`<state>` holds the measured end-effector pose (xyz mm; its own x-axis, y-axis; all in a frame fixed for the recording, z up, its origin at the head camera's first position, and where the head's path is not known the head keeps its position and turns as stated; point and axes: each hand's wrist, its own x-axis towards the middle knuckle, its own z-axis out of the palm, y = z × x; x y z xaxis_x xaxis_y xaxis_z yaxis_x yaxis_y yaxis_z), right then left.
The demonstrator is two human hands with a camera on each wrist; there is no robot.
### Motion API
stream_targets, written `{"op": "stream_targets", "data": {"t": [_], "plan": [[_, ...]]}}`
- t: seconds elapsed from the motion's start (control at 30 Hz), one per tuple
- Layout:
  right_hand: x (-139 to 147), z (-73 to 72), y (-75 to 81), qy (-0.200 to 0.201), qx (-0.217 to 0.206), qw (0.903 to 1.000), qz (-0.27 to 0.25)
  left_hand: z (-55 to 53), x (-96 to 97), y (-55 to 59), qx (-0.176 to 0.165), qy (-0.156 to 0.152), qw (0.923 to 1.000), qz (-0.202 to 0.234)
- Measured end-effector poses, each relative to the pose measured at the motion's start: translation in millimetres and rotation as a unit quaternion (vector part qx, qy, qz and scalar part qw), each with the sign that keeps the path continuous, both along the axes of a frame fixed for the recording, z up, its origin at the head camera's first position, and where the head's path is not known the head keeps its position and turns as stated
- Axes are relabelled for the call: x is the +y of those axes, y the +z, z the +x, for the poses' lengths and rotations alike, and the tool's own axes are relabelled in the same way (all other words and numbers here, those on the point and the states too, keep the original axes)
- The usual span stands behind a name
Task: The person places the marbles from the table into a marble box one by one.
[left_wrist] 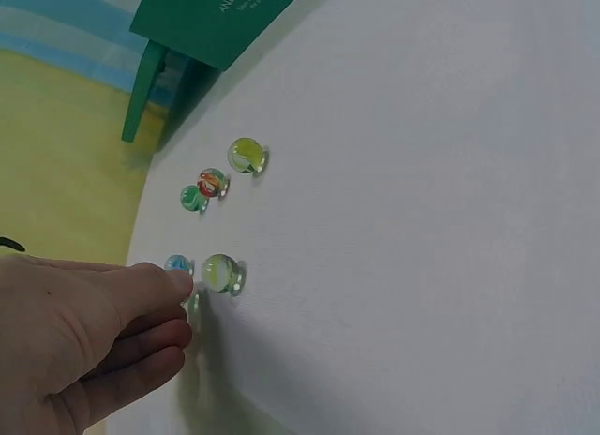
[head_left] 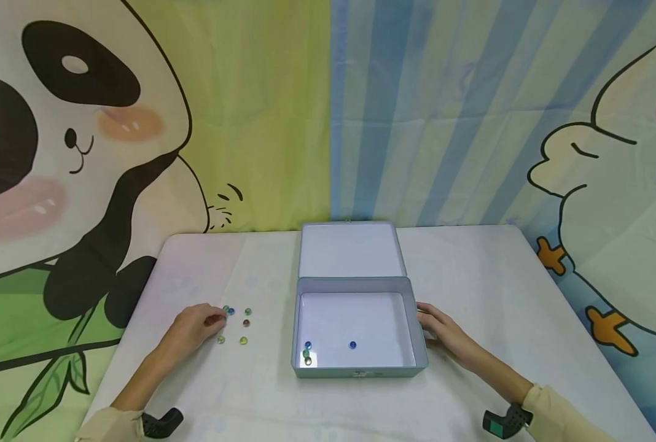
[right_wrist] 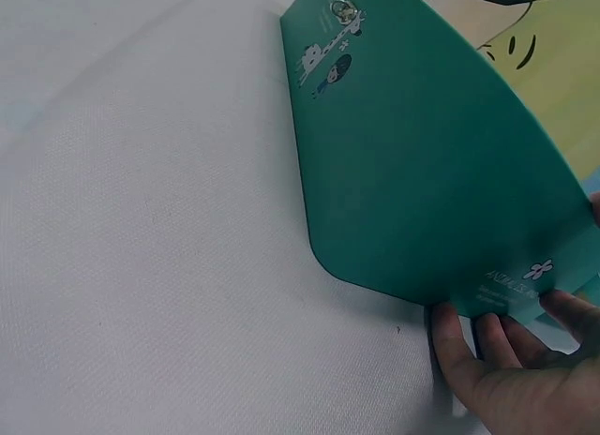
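Note:
My left hand (head_left: 199, 326) is at a loose group of glass marbles on the table, its thumb and fingertips right beside a blue marble (left_wrist: 178, 263). The thumb partly hides that marble, so a pinch cannot be made out. Around it lie a green marble (head_left: 247, 312), a reddish marble (head_left: 246, 323), a yellow-green marble (head_left: 243, 340) and a pale green marble (left_wrist: 222, 273). With its fingertips, my right hand (head_left: 444, 331) touches the outer right wall of a green box (head_left: 361, 372). Inside are several marbles, among them a lone blue one (head_left: 352, 345).
The box's lid (head_left: 352, 250) lies opened back toward the far table edge. A white cloth covers the table (head_left: 261, 405). Behind it hangs a cartoon-printed curtain (head_left: 250, 110). Each wrist wears a dark device, such as the left one (head_left: 162, 423).

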<state>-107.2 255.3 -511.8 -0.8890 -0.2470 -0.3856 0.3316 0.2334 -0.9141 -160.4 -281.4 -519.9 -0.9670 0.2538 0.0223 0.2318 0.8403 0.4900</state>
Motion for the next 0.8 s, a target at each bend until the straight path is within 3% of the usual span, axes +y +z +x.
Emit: {"op": "stream_targets", "data": {"t": [0.13,0.23,0.33,0.47,0.57,0.8], "plan": [[-0.8,0.0,-1.2,0.0,0.001,1.0,-0.001,0.7,3.0,11.9,0.004,0.007,0.9993,0.036],[-1.0,0.4,-0.9,-0.001,0.0,1.0,-0.002,-2.3,10.2,22.7,-0.019,-0.006,0.9951,0.097],[-0.3,0.0,0.2,-0.002,0.0,1.0,-0.004,-6.4,21.4,34.2,-0.071,-0.033,0.9818,0.173],[0.3,-1.2,-0.4,-0.003,-0.001,1.0,-0.004,-9.6,42.8,48.2,-0.144,-0.058,0.9571,0.245],[0.2,-1.2,-2.1,-0.004,-0.003,1.0,-0.005,-12.5,61.3,55.7,-0.172,-0.07,0.9471,0.262],[1.2,0.0,-0.8,-0.001,0.001,1.0,-0.005,-27.5,107.4,69.9,-0.193,-0.13,0.934,0.271]]}}
